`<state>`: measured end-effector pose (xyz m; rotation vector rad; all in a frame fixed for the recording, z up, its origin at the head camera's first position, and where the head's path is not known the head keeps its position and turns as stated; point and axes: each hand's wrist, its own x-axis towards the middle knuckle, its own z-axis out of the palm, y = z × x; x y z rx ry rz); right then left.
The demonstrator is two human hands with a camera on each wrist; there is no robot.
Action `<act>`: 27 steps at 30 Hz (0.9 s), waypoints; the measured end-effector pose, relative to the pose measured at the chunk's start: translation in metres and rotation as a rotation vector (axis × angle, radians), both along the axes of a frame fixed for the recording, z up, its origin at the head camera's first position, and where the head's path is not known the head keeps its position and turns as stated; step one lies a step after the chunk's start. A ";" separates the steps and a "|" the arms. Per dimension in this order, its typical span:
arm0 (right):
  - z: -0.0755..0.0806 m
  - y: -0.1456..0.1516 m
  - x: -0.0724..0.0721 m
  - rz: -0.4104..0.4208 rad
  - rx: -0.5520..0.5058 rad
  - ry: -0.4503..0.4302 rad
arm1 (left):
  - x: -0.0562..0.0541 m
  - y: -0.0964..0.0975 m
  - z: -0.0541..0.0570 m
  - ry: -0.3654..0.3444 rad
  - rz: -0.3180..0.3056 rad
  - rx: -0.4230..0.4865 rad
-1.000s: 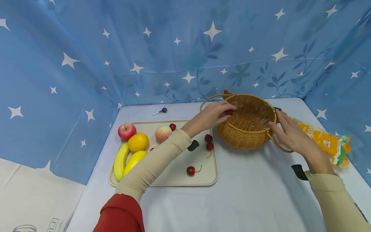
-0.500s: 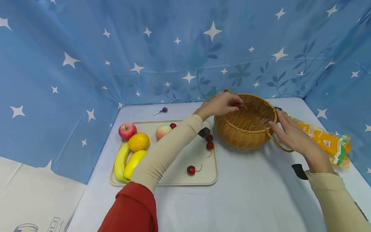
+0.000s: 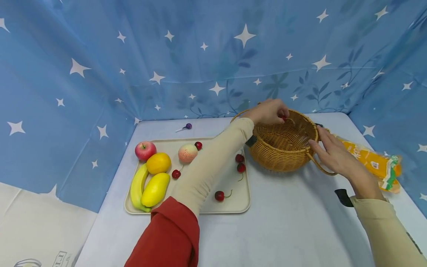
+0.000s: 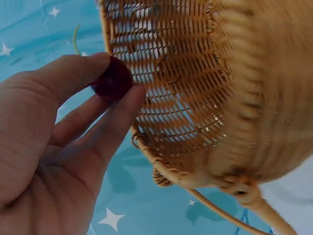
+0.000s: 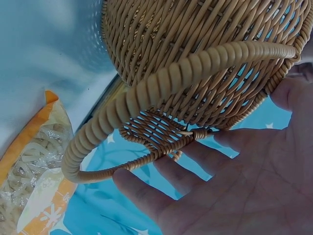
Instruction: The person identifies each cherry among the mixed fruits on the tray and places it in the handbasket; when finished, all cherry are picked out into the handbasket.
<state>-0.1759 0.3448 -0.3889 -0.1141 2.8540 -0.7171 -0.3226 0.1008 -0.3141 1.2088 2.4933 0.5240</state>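
My left hand (image 3: 268,111) pinches a dark red cherry (image 4: 115,81) between thumb and fingertips, its thin stem sticking out. The hand is over the back rim of a brown wicker basket (image 3: 278,162), with the cherry close to the woven inside. At the basket's right end, my right hand (image 3: 337,154) rests against the rim. In the right wrist view its fingers (image 5: 176,171) are spread and fairly straight, touching the rim beside the looped handle (image 5: 181,73). The small lid (image 5: 156,129) hangs behind.
Left of the basket, a cream tray (image 3: 230,180) bears several cherries (image 3: 219,195), a peach (image 3: 187,153), an apple (image 3: 145,151), an orange fruit (image 3: 158,163), a mango (image 3: 155,190) and a banana (image 3: 137,187). A lollipop (image 3: 188,126) lies behind it. An orange food packet (image 3: 373,161) lies far right.
My left hand has moved right and slightly back, from the basket's left rim to over its back part, with the cherry still pinched. The right hand and basket have stayed put.
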 end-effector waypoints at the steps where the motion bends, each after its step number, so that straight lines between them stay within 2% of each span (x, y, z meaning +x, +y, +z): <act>1: 0.000 0.000 0.000 -0.001 -0.001 0.003 | -0.001 0.003 0.002 -0.005 0.003 -0.020; 3: 0.000 0.000 0.000 -0.002 -0.005 0.008 | -0.004 0.009 0.007 -0.018 0.026 -0.051; 6: 0.000 -0.001 0.001 0.008 -0.023 0.023 | -0.006 0.015 0.010 -0.033 0.066 -0.052; 10: -0.001 -0.001 0.002 0.019 -0.044 0.031 | -0.006 0.023 0.003 -0.032 0.075 -0.049; 13: -0.001 0.000 0.002 0.014 -0.044 0.029 | -0.004 0.030 -0.005 -0.048 0.105 -0.062; 16: -0.002 -0.001 0.001 0.016 -0.045 0.029 | -0.004 0.038 -0.008 -0.074 0.159 -0.077; 22: -0.003 -0.004 0.001 0.017 -0.041 0.018 | -0.001 0.052 -0.014 0.020 0.184 -0.136; 27: -0.002 -0.001 0.002 0.010 -0.043 0.026 | 0.005 0.063 -0.018 0.035 0.186 -0.188</act>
